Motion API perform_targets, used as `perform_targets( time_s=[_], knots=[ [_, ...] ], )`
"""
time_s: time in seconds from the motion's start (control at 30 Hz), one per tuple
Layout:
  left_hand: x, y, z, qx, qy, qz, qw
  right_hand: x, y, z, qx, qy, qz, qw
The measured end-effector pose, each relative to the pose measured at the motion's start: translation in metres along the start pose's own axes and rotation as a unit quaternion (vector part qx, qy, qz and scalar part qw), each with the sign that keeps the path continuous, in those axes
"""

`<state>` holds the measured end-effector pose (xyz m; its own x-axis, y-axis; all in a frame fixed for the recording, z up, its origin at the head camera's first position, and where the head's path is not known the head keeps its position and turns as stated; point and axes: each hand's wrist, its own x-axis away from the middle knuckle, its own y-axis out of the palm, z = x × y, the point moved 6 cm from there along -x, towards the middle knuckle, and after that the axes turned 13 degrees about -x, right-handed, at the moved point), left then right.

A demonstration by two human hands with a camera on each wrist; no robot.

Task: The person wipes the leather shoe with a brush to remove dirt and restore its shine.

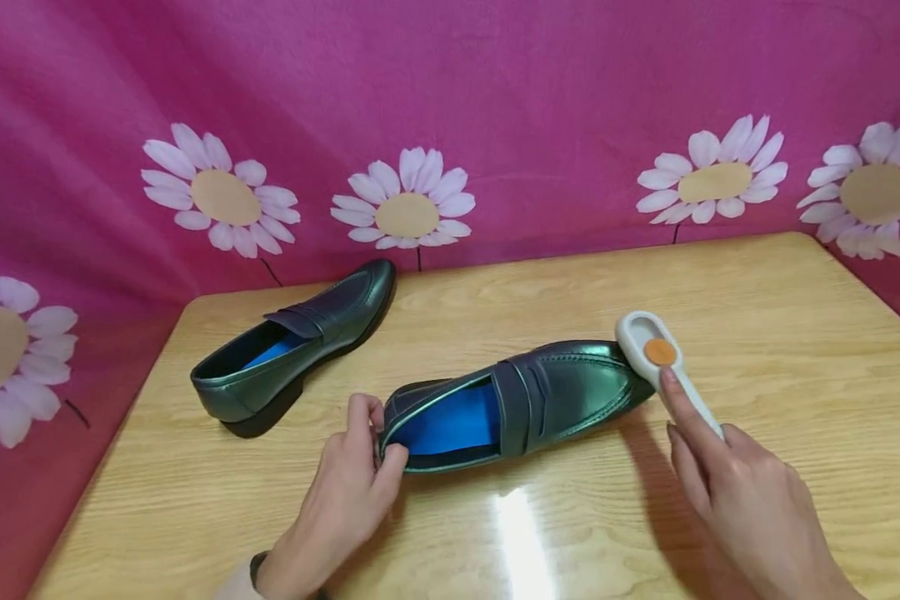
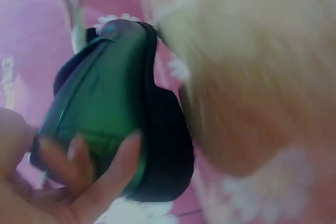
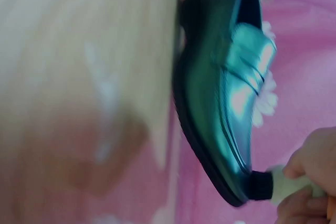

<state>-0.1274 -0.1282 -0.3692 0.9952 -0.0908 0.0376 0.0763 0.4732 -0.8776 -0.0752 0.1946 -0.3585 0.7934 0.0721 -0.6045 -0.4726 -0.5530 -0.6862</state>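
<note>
A dark green, shiny loafer [image 1: 570, 396] with a blue insole points to the right in the head view. My left hand [image 1: 345, 483] grips it at the heel, thumb at the inner edge of the opening. In the right wrist view the shoe's sole [image 3: 202, 148] appears raised off the table. My right hand [image 1: 750, 492] holds a white-handled shoe brush [image 1: 701, 400], its index finger on the orange button [image 1: 661, 352]. Black bristles [image 3: 260, 185] touch the toe in the right wrist view. The left wrist view is blurred and shows the heel [image 2: 168, 156] by my left fingers.
The matching loafer [image 1: 300, 342] stands at the back left of the wooden table [image 1: 457, 304], toe towards the back. A magenta cloth [image 1: 540, 100] with white daisies hangs behind and at the sides of the table. Light glares off the tabletop near the front.
</note>
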Motion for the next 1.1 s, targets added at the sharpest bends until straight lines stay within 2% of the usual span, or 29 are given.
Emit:
perform_targets(
  time_s=[0.07, 0.13, 0.17, 0.23, 0.3, 0.37, 0.4, 0.5, 0.57, 0.6, 0.67, 0.7, 0.77, 0.87, 0.9, 0.93, 1.0, 1.03, 1.07, 1.1],
  knots=[
    [0.001, 0.005, -0.003, 0.013, -0.032, -0.051, 0.9981, 0.0, -0.007, 0.004, 0.005, -0.017, 0.036, 0.9992],
    [0.001, 0.009, -0.005, 0.071, -0.054, -0.096, 0.9915, 0.0, -0.008, 0.005, 0.002, -0.031, 0.044, 0.9986],
    [0.001, 0.012, -0.005, 0.115, -0.062, -0.113, 0.9849, 0.001, -0.005, 0.004, -0.002, -0.034, 0.034, 0.9988],
    [0.001, 0.016, -0.005, 0.217, -0.069, -0.139, 0.9637, 0.004, 0.005, 0.001, -0.01, -0.019, -0.01, 0.9997],
    [0.001, 0.018, -0.005, 0.307, -0.057, -0.142, 0.9393, 0.006, 0.014, -0.003, -0.016, -0.009, -0.046, 0.9988],
    [0.001, 0.02, -0.005, 0.367, -0.051, -0.133, 0.9192, 0.008, 0.017, -0.005, -0.018, -0.007, -0.055, 0.9983],
    [0.001, 0.022, -0.005, 0.391, -0.048, -0.13, 0.91, 0.007, 0.015, -0.005, -0.016, -0.012, -0.044, 0.9988],
    [0.002, 0.028, -0.005, 0.452, -0.046, -0.114, 0.8838, 0.006, 0.002, -0.003, -0.001, -0.049, 0.026, 0.9984],
    [0.003, 0.033, -0.003, 0.469, -0.035, -0.104, 0.8763, 0.005, -0.007, 0.001, 0.007, -0.067, 0.068, 0.9954],
    [0.002, 0.034, -0.002, 0.47, -0.026, -0.099, 0.8766, 0.005, -0.009, 0.004, 0.011, -0.067, 0.079, 0.9946],
    [0.002, 0.035, 0.0, 0.457, -0.009, -0.084, 0.8853, 0.004, -0.012, 0.008, 0.016, -0.062, 0.088, 0.994],
    [0.002, 0.034, 0.001, 0.446, 0.003, -0.08, 0.8913, 0.004, -0.013, 0.011, 0.014, -0.055, 0.09, 0.9943],
    [0.002, 0.033, 0.002, 0.411, 0.012, -0.077, 0.9082, 0.004, -0.013, 0.013, 0.008, -0.046, 0.085, 0.9952],
    [0.003, 0.03, 0.003, 0.356, 0.015, -0.098, 0.9294, 0.006, -0.009, 0.01, 0.001, -0.046, 0.073, 0.9963],
    [0.003, 0.029, 0.004, 0.324, 0.018, -0.103, 0.9402, 0.006, -0.007, 0.008, -0.002, -0.046, 0.067, 0.9967],
    [0.004, 0.028, 0.003, 0.275, 0.015, -0.103, 0.9557, 0.006, -0.005, 0.004, -0.005, -0.051, 0.062, 0.9968],
    [0.005, 0.025, 0.004, 0.169, 0.019, -0.096, 0.9808, 0.007, -0.002, -0.002, -0.011, -0.057, 0.054, 0.9968],
    [0.006, 0.023, 0.004, 0.105, 0.022, -0.086, 0.9905, 0.007, 0.0, -0.005, -0.015, -0.057, 0.05, 0.997],
    [0.007, 0.021, 0.005, 0.041, 0.022, -0.075, 0.9961, 0.008, 0.001, -0.008, -0.018, -0.056, 0.046, 0.9972],
    [0.007, 0.02, 0.006, -0.019, 0.021, -0.064, 0.9975, 0.008, 0.002, -0.01, -0.02, -0.052, 0.04, 0.9976]
  ],
)
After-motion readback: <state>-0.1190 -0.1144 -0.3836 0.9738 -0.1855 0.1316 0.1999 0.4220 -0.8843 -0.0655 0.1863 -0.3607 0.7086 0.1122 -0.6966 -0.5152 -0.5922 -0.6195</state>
